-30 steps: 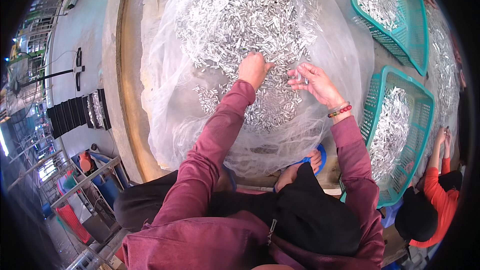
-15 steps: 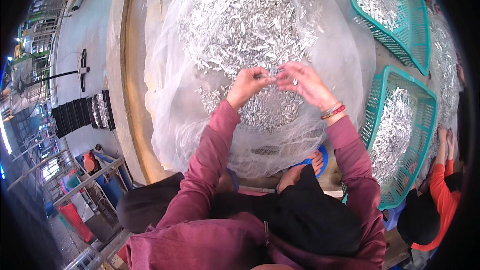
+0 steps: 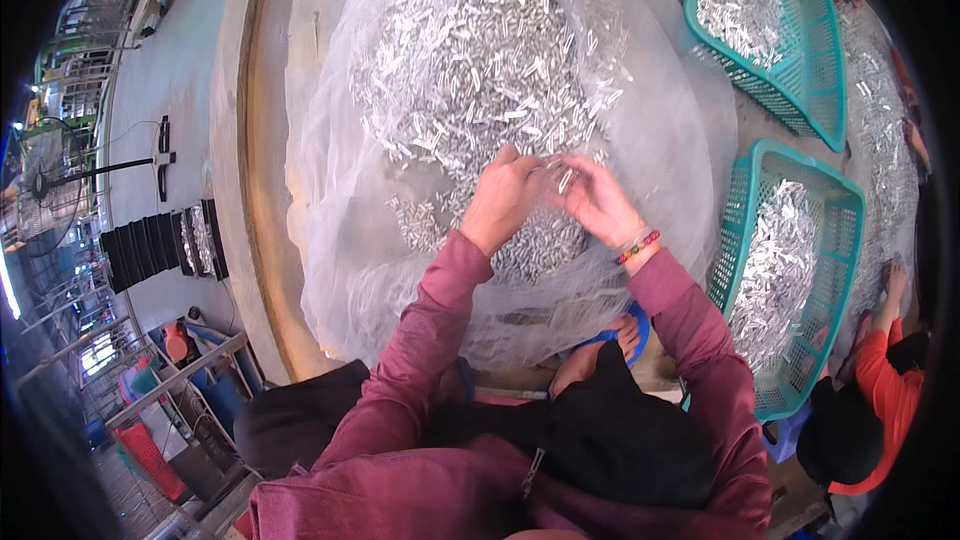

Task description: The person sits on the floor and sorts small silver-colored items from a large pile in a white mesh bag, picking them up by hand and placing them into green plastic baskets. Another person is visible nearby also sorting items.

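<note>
A large heap of small silvery elongated pieces (image 3: 490, 70) lies on white mesh netting (image 3: 340, 270) in front of me. A smaller pile of short grey pieces (image 3: 535, 250) sits nearer, under my hands. My left hand (image 3: 500, 198) is above these pieces with its fingers closed and pointing at the other hand; what it grips is hidden. My right hand (image 3: 602, 202) is closed too, with a slim silvery piece (image 3: 566, 181) showing at its fingers. The fingertips of both hands nearly meet and are a little blurred.
Two green plastic baskets (image 3: 857, 240) of silvery pieces stand at the right. Beyond them lies another spread of pieces (image 3: 880, 130), beside a person in an orange sleeve (image 3: 885, 400). A raised ledge (image 3: 235, 140) runs along the left, with a stand fan (image 3: 45, 180) beyond it.
Both hands have come slightly nearer to me. My right hand has shifted left and its fingers have curled in more, while the left hand has turned further over.
</note>
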Motion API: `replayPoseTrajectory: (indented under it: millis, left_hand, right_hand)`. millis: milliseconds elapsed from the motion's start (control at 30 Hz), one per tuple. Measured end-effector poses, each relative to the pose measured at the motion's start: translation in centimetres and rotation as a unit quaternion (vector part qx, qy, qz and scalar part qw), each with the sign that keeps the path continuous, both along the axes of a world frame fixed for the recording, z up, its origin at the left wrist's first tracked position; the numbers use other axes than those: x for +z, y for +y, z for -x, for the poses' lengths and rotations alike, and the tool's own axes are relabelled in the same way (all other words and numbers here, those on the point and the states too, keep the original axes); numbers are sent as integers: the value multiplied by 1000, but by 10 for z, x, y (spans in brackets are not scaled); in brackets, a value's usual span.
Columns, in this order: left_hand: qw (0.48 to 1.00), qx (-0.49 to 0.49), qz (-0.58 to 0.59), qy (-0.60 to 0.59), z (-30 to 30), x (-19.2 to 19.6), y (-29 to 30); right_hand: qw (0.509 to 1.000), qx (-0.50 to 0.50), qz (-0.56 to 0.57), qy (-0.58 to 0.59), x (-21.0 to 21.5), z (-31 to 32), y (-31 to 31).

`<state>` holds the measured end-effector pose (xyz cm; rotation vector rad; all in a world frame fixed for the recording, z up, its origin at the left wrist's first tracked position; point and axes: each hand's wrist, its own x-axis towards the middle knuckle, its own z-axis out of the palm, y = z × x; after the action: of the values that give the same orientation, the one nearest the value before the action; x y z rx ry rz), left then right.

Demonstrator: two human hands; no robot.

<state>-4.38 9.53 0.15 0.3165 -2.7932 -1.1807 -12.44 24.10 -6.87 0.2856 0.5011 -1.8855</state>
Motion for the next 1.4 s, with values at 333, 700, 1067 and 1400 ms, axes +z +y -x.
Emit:
replayPoseTrajectory:
  millis: [333, 700, 1067, 1400]
  left_hand:
    - [968, -179, 132, 116, 36, 52, 23]
    - [965, 36, 181, -186, -26, -106, -14]
    - [943, 130, -241, -191, -22, -71, -43]
    - [957, 32, -217, -190, 4, -63, -24]
  right_hand:
    - [992, -105, -21, 69, 24, 12, 0]
    - [965, -74, -219, 124, 34, 60, 41]
    - [428, 139, -510, 733, 0, 135, 92]
    - [839, 70, -373, 390, 21, 129, 102]
